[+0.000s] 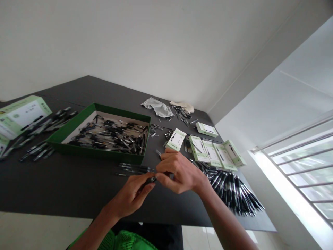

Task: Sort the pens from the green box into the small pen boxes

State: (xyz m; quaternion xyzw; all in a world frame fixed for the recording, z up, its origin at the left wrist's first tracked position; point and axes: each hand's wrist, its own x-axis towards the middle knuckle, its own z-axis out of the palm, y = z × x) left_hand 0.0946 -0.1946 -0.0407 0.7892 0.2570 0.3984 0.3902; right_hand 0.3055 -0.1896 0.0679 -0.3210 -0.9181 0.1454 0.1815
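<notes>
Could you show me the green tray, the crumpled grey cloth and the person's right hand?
Green tray (70,128): head view, on its left wall.
Crumpled grey cloth (157,107): head view, on its middle.
Right hand (182,172): head view, on its back.

Bright green mesh top (122,241) at bottom of frame, open-hole knit, only the front edge showing. Black fabric (161,236) next to it, matte, plain, can't tell which garment. Both forearms (226,215) bare and slim, no sleeve visible on them. Left hand (132,194) and right hand (179,172) bare too, no gloves, fingernails short. Green top's neckline and sleeves out of view, cut off by frame.
</notes>
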